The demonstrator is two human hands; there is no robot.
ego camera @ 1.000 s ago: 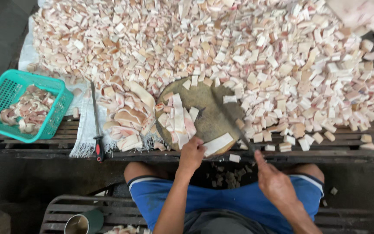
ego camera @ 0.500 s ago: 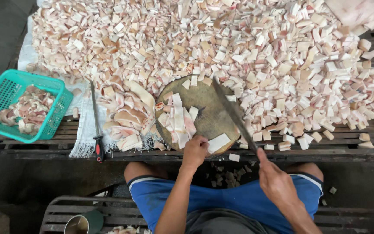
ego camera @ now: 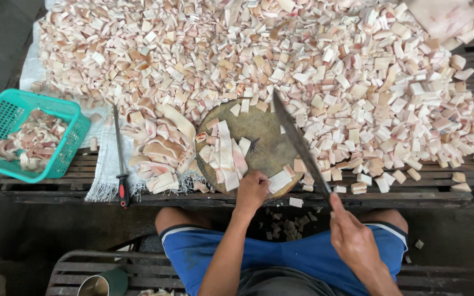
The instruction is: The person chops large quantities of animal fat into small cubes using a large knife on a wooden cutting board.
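a slatted wooden counter (ego camera: 467,189) fills the upper two thirds of the frame, buried under a wide heap of cut pink-and-white pieces (ego camera: 325,71) lying on a white woven sheet (ego camera: 102,170). at lower centre of the heap sits a round wooden chopping block (ego camera: 261,143) with long pale strips (ego camera: 225,156) on its left half. the left hand (ego camera: 252,190) rests on the block's near edge, fingers curled down onto a white piece (ego camera: 278,181) just right of the strips; its grip presses that piece. the right hand (ego camera: 352,237), lower right of the frame, has its grip closed around the handle of a long dark knife (ego camera: 298,143), the blade raised and slanting up-left over the block's right side. at left of the frame a teal plastic basket (ego camera: 6,112) holds more pieces. between basket and block lies a sharpening steel (ego camera: 119,159) with a red-and-black handle. uncut curled slabs (ego camera: 160,151) lie just left of the block. blue shorts (ego camera: 303,257) show at bottom centre.
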